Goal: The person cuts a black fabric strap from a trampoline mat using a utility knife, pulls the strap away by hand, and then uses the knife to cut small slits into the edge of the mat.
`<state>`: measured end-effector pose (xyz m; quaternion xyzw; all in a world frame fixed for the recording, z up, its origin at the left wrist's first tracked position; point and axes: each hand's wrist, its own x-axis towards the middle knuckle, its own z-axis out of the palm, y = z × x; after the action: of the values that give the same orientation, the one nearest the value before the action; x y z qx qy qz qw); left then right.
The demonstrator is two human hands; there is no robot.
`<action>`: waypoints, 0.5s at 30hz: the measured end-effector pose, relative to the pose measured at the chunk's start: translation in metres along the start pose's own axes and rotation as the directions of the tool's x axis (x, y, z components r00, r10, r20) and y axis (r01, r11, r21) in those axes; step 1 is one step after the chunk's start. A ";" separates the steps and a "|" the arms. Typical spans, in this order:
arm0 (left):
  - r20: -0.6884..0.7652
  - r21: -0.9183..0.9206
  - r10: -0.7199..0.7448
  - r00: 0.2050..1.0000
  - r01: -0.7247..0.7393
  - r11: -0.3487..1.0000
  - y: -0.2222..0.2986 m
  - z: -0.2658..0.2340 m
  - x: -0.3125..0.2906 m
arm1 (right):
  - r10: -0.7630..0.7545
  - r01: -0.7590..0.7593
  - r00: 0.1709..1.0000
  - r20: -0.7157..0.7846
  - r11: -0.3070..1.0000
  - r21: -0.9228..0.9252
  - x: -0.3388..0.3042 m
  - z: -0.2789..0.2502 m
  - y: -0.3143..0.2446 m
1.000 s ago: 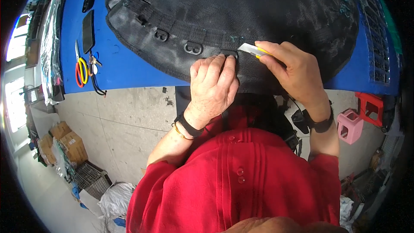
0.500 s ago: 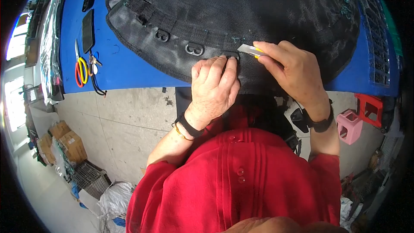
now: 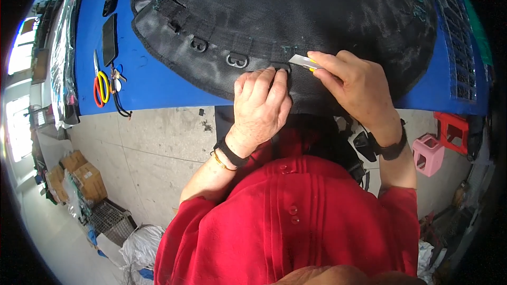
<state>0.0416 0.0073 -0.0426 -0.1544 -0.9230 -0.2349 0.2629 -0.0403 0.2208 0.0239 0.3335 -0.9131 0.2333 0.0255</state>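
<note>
A black mesh trampoline mat [image 3: 343, 21] lies over the table's near edge, with black webbing [image 3: 243, 44] sewn along its curved border. From the webbing hang black plastic buckles, one of them a double-looped buckle [image 3: 237, 60] left of my fingers. My left hand [image 3: 261, 100] has its fingers bent and pressed together on another black buckle [image 3: 283, 66], mostly covered by the fingertips. In my right hand [image 3: 359, 82] a utility knife [image 3: 303, 62] with yellow parts is pinched between thumb and fingers. Its bare blade points left, close to the webbing just above that buckle.
On the blue table [image 3: 174, 76], to the left, lie scissors [image 3: 101, 87] with red and yellow handles, a dark phone-like slab [image 3: 110, 39] and keys [image 3: 118, 75] on a cord. A red stool [image 3: 452, 133] and a pink stool [image 3: 428, 154] stand on the floor at right.
The knife and my right hand have shifted slightly to the left, the blade coming a little nearer the left fingertips. My left hand stays on the same buckle.
</note>
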 end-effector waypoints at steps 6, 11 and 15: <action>0.014 0.047 0.020 1.000 -0.021 0.999 -0.003 0.000 -0.002 | -0.012 0.012 1.000 -0.011 1.000 -0.004 -0.001 0.001 0.000; 0.021 0.053 0.028 0.999 -0.029 0.998 -0.003 -0.001 -0.002 | -0.020 0.020 1.000 -0.010 0.999 -0.032 -0.002 0.001 0.000; 0.041 0.045 0.018 0.999 -0.020 0.999 -0.001 -0.003 0.000 | -0.018 0.019 1.000 0.006 0.997 -0.081 -0.006 -0.001 -0.003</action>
<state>0.0422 0.0047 -0.0408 -0.1619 -0.9317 -0.2083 0.2496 -0.0337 0.2232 0.0252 0.3413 -0.9187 0.1950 0.0387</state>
